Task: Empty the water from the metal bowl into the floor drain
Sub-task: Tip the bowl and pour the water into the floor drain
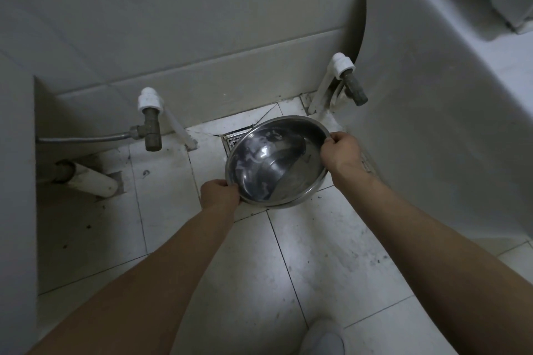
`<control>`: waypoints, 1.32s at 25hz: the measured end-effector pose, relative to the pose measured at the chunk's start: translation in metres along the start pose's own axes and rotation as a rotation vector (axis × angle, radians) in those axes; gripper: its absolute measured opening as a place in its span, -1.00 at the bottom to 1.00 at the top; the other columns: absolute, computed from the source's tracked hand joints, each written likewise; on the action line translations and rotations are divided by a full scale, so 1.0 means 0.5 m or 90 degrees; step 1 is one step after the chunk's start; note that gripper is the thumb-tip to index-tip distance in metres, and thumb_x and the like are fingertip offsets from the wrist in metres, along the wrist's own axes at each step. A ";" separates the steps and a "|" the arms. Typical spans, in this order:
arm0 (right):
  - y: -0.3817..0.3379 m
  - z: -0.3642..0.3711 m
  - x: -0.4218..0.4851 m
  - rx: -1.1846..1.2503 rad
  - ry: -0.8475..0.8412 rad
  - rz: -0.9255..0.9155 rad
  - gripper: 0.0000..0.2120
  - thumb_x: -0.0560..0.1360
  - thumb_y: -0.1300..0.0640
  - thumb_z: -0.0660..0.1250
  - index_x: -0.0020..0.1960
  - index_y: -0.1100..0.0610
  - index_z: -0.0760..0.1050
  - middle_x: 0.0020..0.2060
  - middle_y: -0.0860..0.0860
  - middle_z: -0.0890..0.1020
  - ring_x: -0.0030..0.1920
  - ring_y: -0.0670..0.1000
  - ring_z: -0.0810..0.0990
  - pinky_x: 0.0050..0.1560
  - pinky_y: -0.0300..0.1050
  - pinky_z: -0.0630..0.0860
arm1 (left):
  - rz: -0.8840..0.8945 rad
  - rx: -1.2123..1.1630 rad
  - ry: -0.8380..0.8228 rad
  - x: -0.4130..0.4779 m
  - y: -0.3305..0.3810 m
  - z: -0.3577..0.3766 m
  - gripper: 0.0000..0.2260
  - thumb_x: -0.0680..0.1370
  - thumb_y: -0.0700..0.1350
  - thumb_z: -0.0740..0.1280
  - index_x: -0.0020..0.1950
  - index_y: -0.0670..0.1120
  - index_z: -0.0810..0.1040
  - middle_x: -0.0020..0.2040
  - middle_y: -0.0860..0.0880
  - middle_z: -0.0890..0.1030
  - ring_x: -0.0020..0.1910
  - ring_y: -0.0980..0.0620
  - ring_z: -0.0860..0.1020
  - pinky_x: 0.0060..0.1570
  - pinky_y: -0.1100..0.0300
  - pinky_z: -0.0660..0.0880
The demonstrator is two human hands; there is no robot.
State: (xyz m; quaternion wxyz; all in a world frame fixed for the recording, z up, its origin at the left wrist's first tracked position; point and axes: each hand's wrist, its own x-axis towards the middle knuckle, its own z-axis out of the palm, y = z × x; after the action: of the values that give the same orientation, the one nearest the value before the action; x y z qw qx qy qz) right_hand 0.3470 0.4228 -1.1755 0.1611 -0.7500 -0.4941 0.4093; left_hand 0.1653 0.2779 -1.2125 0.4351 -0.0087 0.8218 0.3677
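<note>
Both bare forearms reach forward and down from the lower edge of the view, drawing closer together toward the hands. The left hand (219, 192) grips the near-left rim of the metal bowl (277, 161), curled tight on its edge. The right hand (341, 153), farther forward, grips the right rim, its wrist slightly bent.
</note>
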 end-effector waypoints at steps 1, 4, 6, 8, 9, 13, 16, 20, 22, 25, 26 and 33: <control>-0.001 -0.001 0.000 -0.002 0.002 -0.002 -0.76 0.65 0.21 0.18 0.17 0.18 0.61 -0.04 0.08 0.61 0.01 0.11 0.59 0.13 0.06 0.61 | -0.001 -0.003 0.000 -0.001 0.000 0.001 -0.80 0.52 -0.35 0.39 -0.25 -0.13 0.53 -0.24 -0.12 0.60 -0.06 -0.21 0.67 0.08 -0.12 0.64; -0.002 0.000 0.000 0.002 0.003 -0.001 -0.75 0.65 0.22 0.18 0.16 0.19 0.61 -0.06 0.07 0.60 0.00 0.11 0.58 0.15 0.06 0.61 | 0.003 -0.001 0.002 -0.004 0.001 0.000 -0.76 0.52 -0.36 0.38 -0.29 -0.11 0.52 -0.27 -0.13 0.59 -0.05 -0.22 0.67 0.09 -0.13 0.63; -0.003 0.003 -0.002 -0.002 0.006 0.000 -0.75 0.65 0.22 0.18 0.17 0.18 0.61 -0.06 0.07 0.60 -0.01 0.10 0.58 0.10 0.01 0.59 | 0.004 0.009 0.003 -0.004 0.002 -0.003 -0.76 0.52 -0.35 0.38 -0.30 -0.12 0.53 -0.26 -0.14 0.60 -0.05 -0.21 0.67 0.08 -0.13 0.64; -0.006 0.004 -0.004 -0.007 0.008 -0.002 -0.75 0.65 0.22 0.18 0.17 0.19 0.62 -0.06 0.08 0.61 -0.02 0.10 0.59 0.02 -0.04 0.56 | 0.004 0.009 0.001 -0.004 0.002 -0.004 -0.77 0.52 -0.36 0.38 -0.31 -0.14 0.54 -0.25 -0.15 0.61 -0.04 -0.22 0.67 0.08 -0.13 0.64; -0.009 0.005 -0.004 -0.006 0.008 -0.003 -0.75 0.65 0.22 0.18 0.17 0.19 0.62 -0.06 0.08 0.62 -0.04 0.09 0.59 -0.01 -0.05 0.54 | 0.004 0.007 0.002 -0.004 0.002 -0.005 -0.77 0.52 -0.36 0.38 -0.31 -0.15 0.54 -0.25 -0.15 0.61 -0.03 -0.23 0.67 0.08 -0.13 0.64; -0.017 0.010 -0.006 -0.007 0.013 -0.008 -0.75 0.63 0.24 0.18 0.15 0.21 0.62 -0.07 0.11 0.62 -0.04 0.11 0.59 -0.01 -0.03 0.55 | -0.009 0.004 -0.010 -0.004 0.005 -0.013 -0.77 0.53 -0.36 0.39 -0.31 -0.18 0.54 -0.26 -0.18 0.61 -0.12 -0.22 0.67 0.07 -0.09 0.64; -0.020 0.017 -0.010 0.002 0.015 -0.009 -0.75 0.62 0.25 0.19 0.15 0.22 0.62 -0.07 0.11 0.61 -0.05 0.12 0.57 -0.01 -0.05 0.53 | -0.018 0.011 0.000 -0.003 0.008 -0.020 -0.72 0.53 -0.36 0.40 -0.35 -0.15 0.50 -0.32 -0.15 0.56 -0.31 -0.09 0.59 0.01 0.00 0.65; -0.028 0.026 -0.014 0.020 0.015 -0.015 -0.75 0.60 0.26 0.20 0.11 0.23 0.64 -0.18 0.08 0.60 -0.09 0.12 0.58 -0.06 -0.09 0.49 | -0.010 0.007 -0.004 -0.001 0.005 -0.028 -0.72 0.52 -0.36 0.40 -0.36 -0.15 0.50 -0.32 -0.15 0.54 -0.32 -0.09 0.56 -0.06 0.04 0.64; -0.031 0.028 -0.015 0.021 0.014 -0.014 -0.75 0.61 0.26 0.19 0.12 0.24 0.64 -0.15 0.10 0.60 -0.12 0.10 0.56 -0.07 -0.09 0.49 | -0.005 0.001 -0.003 0.000 0.004 -0.030 -0.73 0.52 -0.36 0.40 -0.34 -0.15 0.50 -0.30 -0.15 0.56 -0.32 -0.08 0.57 -0.14 0.10 0.62; -0.030 0.028 -0.018 0.026 0.017 -0.015 -0.74 0.61 0.26 0.19 0.11 0.24 0.64 -0.13 0.12 0.61 -0.11 0.11 0.57 -0.06 -0.06 0.51 | -0.002 0.005 0.003 0.002 0.005 -0.030 -0.72 0.53 -0.36 0.39 -0.36 -0.15 0.49 -0.32 -0.15 0.55 -0.33 -0.08 0.57 -0.20 0.12 0.61; -0.029 0.027 -0.018 0.027 0.017 -0.016 -0.75 0.60 0.26 0.19 0.10 0.25 0.64 -0.14 0.11 0.61 -0.10 0.11 0.57 -0.05 -0.04 0.53 | -0.004 0.008 0.007 0.002 0.006 -0.029 -0.71 0.53 -0.36 0.40 -0.36 -0.15 0.49 -0.32 -0.15 0.55 -0.34 -0.08 0.57 -0.20 0.12 0.61; -0.023 0.017 -0.012 0.022 0.019 -0.011 -0.77 0.61 0.26 0.18 0.05 0.22 0.62 -0.23 0.05 0.57 -0.17 0.06 0.57 -0.03 0.00 0.58 | -0.008 0.013 -0.004 0.000 0.006 -0.018 -0.77 0.52 -0.35 0.41 -0.32 -0.17 0.53 -0.28 -0.17 0.59 -0.26 -0.12 0.60 -0.02 0.02 0.66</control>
State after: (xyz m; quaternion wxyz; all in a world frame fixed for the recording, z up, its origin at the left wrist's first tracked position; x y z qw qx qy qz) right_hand 0.3324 0.4216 -1.1705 0.1848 -0.7489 -0.4911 0.4047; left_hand 0.1576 0.2746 -1.2073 0.4400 -0.0083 0.8241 0.3566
